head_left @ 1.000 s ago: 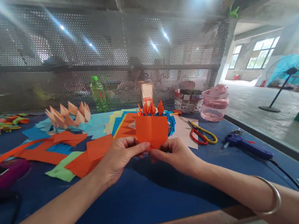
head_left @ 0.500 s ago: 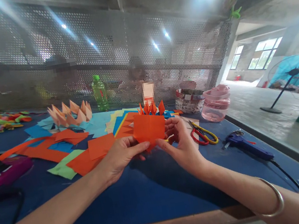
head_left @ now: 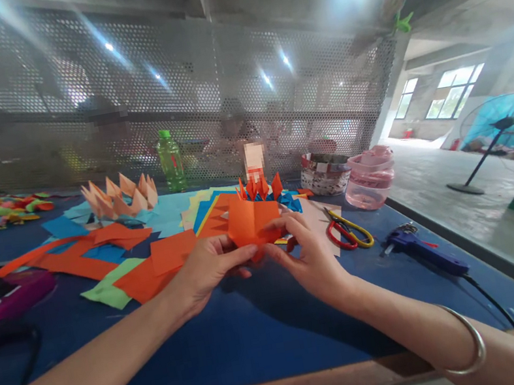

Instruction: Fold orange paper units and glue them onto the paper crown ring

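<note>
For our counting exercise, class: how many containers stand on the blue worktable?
3: a green plastic bottle at the far edge, behind the paper sheets; a patterned paper-strip tub and a translucent pink plastic tub side by side at the far right. Others may be hidden.

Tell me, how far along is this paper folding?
Two pieces look finished: a peach pointed crown and a spiky orange-and-blue piece. In hand, the left hand and right hand hold a folded orange paper, which looks partly done. Apparently still unfolded are a flat orange sheet and light blue paper on the table.
</note>
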The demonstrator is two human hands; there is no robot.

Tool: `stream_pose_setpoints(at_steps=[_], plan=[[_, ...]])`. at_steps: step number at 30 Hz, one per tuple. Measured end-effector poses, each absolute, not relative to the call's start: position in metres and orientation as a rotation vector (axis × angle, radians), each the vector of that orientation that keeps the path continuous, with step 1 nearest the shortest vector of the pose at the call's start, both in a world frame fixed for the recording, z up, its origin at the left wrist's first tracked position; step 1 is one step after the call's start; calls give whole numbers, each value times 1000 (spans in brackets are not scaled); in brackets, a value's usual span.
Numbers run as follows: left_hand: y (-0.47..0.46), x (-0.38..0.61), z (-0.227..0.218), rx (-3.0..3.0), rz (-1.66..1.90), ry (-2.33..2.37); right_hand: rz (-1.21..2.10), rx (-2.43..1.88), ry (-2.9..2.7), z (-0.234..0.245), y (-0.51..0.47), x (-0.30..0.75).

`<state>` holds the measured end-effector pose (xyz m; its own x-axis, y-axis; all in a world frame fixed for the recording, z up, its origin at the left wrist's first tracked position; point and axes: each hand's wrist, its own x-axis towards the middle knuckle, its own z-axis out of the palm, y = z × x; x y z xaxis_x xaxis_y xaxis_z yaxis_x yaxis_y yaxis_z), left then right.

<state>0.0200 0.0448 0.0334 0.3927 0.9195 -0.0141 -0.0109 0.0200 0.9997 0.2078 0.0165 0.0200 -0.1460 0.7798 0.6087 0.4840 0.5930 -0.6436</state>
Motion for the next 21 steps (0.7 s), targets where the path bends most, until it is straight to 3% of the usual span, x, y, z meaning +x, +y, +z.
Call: stream_pose_setpoints(at_steps=[21], plan=[[44, 20, 32, 1404, 848, 884, 655, -1027, -1677, 18, 15, 202]])
